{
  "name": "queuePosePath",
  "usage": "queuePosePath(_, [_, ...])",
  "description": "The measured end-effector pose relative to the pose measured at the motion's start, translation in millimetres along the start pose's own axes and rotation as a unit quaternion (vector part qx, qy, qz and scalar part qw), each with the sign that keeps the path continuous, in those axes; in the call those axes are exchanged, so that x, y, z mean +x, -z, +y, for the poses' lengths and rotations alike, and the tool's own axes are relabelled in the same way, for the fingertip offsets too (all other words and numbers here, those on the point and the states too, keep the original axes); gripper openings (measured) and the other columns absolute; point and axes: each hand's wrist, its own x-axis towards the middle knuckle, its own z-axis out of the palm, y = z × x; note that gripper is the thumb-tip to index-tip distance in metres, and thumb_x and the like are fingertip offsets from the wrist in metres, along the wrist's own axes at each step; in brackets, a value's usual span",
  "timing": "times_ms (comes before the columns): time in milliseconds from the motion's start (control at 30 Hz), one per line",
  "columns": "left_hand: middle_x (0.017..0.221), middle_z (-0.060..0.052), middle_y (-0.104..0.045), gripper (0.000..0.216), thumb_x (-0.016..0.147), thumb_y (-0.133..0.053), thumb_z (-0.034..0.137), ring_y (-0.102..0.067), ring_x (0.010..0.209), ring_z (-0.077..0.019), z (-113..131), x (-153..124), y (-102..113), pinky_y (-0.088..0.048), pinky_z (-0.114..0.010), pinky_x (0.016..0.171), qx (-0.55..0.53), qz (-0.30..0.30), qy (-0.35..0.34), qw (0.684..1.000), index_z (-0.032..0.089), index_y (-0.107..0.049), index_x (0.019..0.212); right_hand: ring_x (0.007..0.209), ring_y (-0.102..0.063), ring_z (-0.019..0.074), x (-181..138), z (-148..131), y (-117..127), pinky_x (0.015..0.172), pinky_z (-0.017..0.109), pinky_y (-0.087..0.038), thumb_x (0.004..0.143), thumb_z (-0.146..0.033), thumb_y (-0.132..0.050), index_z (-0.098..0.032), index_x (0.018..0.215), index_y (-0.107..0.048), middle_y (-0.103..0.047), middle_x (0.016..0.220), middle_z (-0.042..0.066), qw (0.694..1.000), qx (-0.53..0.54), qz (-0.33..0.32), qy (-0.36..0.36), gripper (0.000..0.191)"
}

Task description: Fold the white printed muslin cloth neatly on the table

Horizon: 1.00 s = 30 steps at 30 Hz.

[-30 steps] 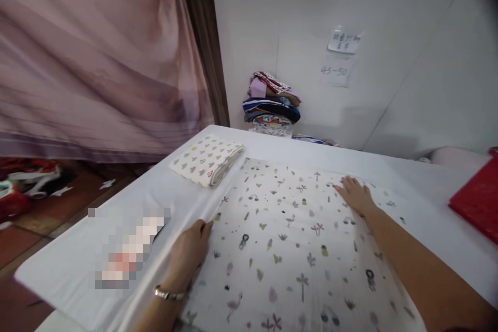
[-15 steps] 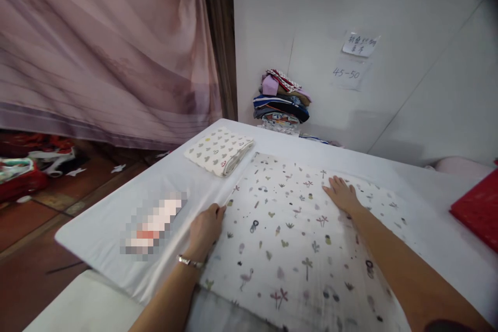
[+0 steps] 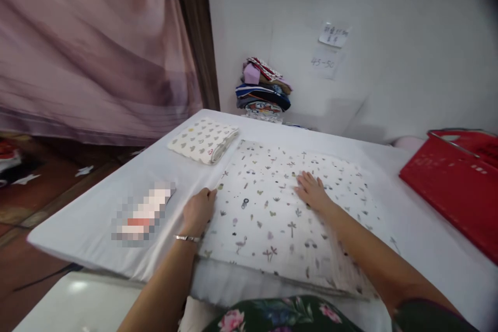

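Note:
A white muslin cloth (image 3: pixel 264 212) printed with flamingos, palm trees and small plants lies spread over the white table (image 3: pixel 97 207). My left hand (image 3: pixel 199 211), with a bracelet on its wrist, is at the cloth's left edge, its fingers closed on that edge. Spread flat on the upper right part of the cloth is my right hand (image 3: pixel 315 193), holding nothing. Beyond my left hand sits a folded cream cloth (image 3: pixel 202 140) with grey mushroom-like shapes.
A blurred-out flat item (image 3: pixel 146 215) lies left of my left hand. A red bag (image 3: pixel 455 181) stands at the right edge. Folded fabrics (image 3: pixel 263 91) are stacked by the wall, below paper notes (image 3: pixel 332 35). A pink curtain (image 3: pixel 97 46) hangs at left.
My right hand has slid left and nearer across the cloth, whose right side now lies flatter. My left hand stays at the edge. The view has turned right, showing more of the red bag.

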Motion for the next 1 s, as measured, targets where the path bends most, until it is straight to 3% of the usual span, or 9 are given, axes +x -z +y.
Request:
queuePosePath(233, [0.092,-0.015,-0.066,0.053,0.087,-0.02,0.052,-0.061,0.089,-0.0327,1,4,6,-0.043,-0.038,0.068,0.021,-0.03,-0.004,0.999,0.018,-0.06,0.096,0.142,-0.001,0.0241,-49,-17,-5,0.113,0.046,0.0,0.089,-0.066,-0.014,-0.02,0.148,-0.02,-0.003,0.154,0.004,0.997,0.045,-0.042,0.054,0.075])
queuePosePath(400, [0.092,-0.015,-0.066,0.058,0.086,-0.018,0.055,-0.061,0.089,-0.0327,1,5,11,-0.044,-0.038,0.068,0.031,-0.048,-0.004,0.998,0.017,-0.06,0.098,0.142,-0.001,0.0221,-60,-5,-2,0.114,0.044,0.0,0.09,-0.063,-0.02,-0.022,0.146,-0.025,-0.006,0.154,0.004,0.993,0.114,0.005,0.041,0.069])
queuePosePath(533, [0.091,-0.014,-0.066,0.057,0.085,-0.018,0.057,-0.062,0.088,-0.0322,3,5,15,-0.044,-0.036,0.067,0.038,-0.06,0.0,0.997,0.02,-0.059,0.098,0.141,-0.011,0.023,-86,41,-1,0.113,0.045,-0.009,0.09,-0.052,-0.035,-0.022,0.143,-0.034,-0.019,0.153,0.006,0.985,0.128,0.089,-0.075,0.061])
queuePosePath(700, [0.09,-0.013,-0.065,0.057,0.084,-0.018,0.058,-0.062,0.086,-0.0316,5,5,19,-0.044,-0.035,0.066,0.046,-0.076,0.004,0.996,0.02,-0.059,0.099,0.131,-0.036,0.0244,-147,112,-5,0.109,0.039,-0.027,0.085,-0.037,-0.046,-0.017,0.137,-0.043,-0.041,0.142,0.01,0.937,0.129,0.161,-0.281,0.055])
queuePosePath(833, [0.091,-0.013,-0.065,0.059,0.083,-0.018,0.059,-0.061,0.086,-0.0321,7,5,20,-0.044,-0.034,0.065,0.065,-0.065,-0.001,0.996,0.021,-0.059,0.101,0.11,-0.056,0.0221,-192,131,0,0.096,0.032,-0.041,0.084,-0.036,-0.049,-0.016,0.134,-0.046,-0.059,0.122,0.008,0.907,0.136,0.131,-0.376,0.054])
queuePosePath(1000, [0.09,-0.016,-0.064,0.061,0.08,-0.023,0.062,-0.06,0.082,-0.0348,-11,24,0,-0.043,-0.036,0.063,0.059,-0.065,-0.011,0.996,0.019,-0.058,0.104,0.09,-0.062,0.0188,-211,127,14,0.079,0.027,-0.046,0.084,-0.034,-0.049,-0.013,0.132,-0.047,-0.067,0.1,0.007,0.881,0.165,0.066,-0.438,0.052])
